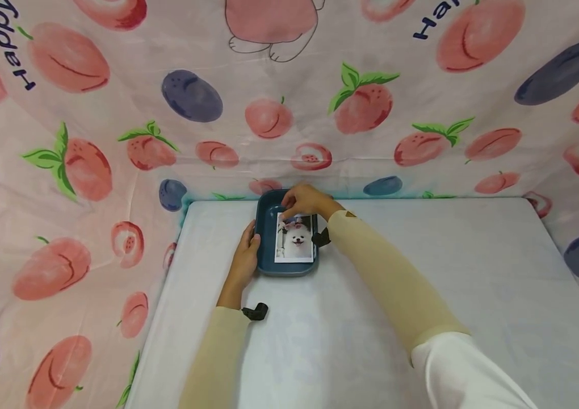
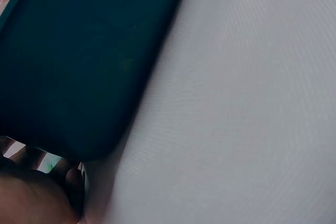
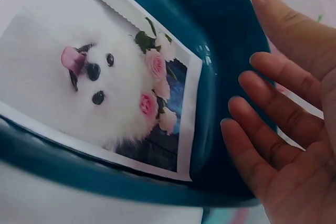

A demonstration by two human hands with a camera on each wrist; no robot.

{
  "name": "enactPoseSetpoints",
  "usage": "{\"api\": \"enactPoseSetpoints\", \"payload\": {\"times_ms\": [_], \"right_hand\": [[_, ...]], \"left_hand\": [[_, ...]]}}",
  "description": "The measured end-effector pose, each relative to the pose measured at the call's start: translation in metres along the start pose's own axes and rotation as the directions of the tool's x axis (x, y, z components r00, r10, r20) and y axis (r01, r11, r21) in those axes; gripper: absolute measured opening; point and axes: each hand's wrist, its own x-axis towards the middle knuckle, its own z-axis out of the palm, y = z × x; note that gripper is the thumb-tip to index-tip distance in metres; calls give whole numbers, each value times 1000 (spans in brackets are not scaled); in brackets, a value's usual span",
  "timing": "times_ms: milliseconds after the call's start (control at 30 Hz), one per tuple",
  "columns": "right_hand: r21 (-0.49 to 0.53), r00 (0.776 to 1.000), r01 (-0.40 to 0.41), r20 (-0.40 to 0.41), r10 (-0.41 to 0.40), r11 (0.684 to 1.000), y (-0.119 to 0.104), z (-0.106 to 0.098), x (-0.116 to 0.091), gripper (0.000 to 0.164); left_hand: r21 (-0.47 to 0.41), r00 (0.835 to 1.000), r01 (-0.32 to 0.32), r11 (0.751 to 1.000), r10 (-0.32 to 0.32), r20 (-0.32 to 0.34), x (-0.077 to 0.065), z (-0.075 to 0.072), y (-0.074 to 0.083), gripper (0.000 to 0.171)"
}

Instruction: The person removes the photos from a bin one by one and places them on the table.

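A dark teal tray (image 1: 267, 241) with rounded corners is at the table's far edge. In it lies a white-bordered photo (image 1: 294, 241) of a fluffy white dog with pink flowers on its head. My left hand (image 1: 244, 258) grips the tray's left side, thumb at the rim; in the left wrist view its fingers lie partly hidden behind the tray (image 2: 79, 66). Over the tray's far end is my right hand (image 1: 307, 200). The right wrist view shows this hand (image 3: 294, 140) with fingers loosely extended and spread, apart from the photo (image 3: 113, 77).
A white-covered table (image 1: 422, 272) extends to the right and in front of the tray. Behind it and along the left hangs a pink cloth (image 1: 279, 74) printed with peaches. Small black cameras are strapped at both wrists.
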Motion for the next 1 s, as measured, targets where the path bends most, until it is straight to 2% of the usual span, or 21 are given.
{"api": "enactPoseSetpoints", "payload": {"times_ms": [233,433,467,667,733,867,1000], "right_hand": [[-56,999,-33,19,34,998,-3,10,8,56],[-75,994,-93,43,97,993,-2,15,14,59],[-76,993,-104,49,108,992,-1,15,15,59],[-86,984,-161,58,166,983,-3,18,16,61],[-98,983,-171,55,177,980,-4,18,17,61],[-130,980,-184,48,191,974,-7,17,18,60],[-115,979,-191,53,198,975,-6,17,19,55]], "left_hand": [[15,1000,-8,1000,8,-10,-2,0,-1,51],[23,1000,-13,1000,13,-10,-1,1,-3,52],[24,1000,0,1000,0,-7,-3,1,1,52],[24,1000,-1,1000,2,-9,-4,1,2,52],[25,1000,-14,1000,14,-14,-2,1,-3,52],[20,1000,-15,1000,16,-19,-1,0,-4,51],[23,1000,-5,1000,5,-23,-1,0,-2,51]]}}
